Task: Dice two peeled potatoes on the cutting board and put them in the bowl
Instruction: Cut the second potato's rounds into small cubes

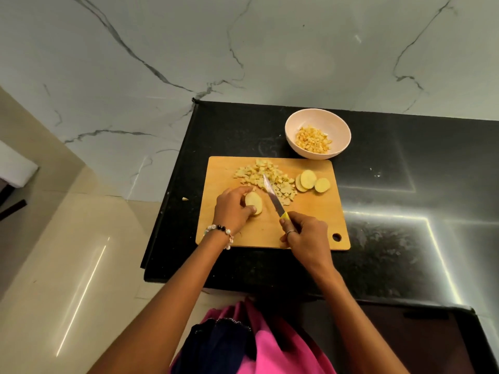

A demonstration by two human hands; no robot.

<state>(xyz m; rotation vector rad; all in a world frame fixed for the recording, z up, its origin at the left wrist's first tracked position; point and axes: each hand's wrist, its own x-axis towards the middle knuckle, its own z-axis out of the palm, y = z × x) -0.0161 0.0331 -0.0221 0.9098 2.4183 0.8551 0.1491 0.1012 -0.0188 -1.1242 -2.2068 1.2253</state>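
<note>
A wooden cutting board (318, 211) lies on the black counter. My left hand (232, 211) grips a piece of peeled potato (253, 202) on the board's left side. My right hand (305, 233) holds a knife (272, 195) by its yellow handle, the blade pointing away just right of that piece. A heap of diced potato (267, 179) sits at the board's far middle. Three potato slices (310, 180) lie to the right of the heap. A pale bowl (318, 122) beyond the board holds diced potato.
The black counter (405, 184) runs to the right, and its left edge drops to a beige floor (67, 265). A marble wall (243, 49) rises behind. One small potato scrap (185, 198) lies on the counter left of the board.
</note>
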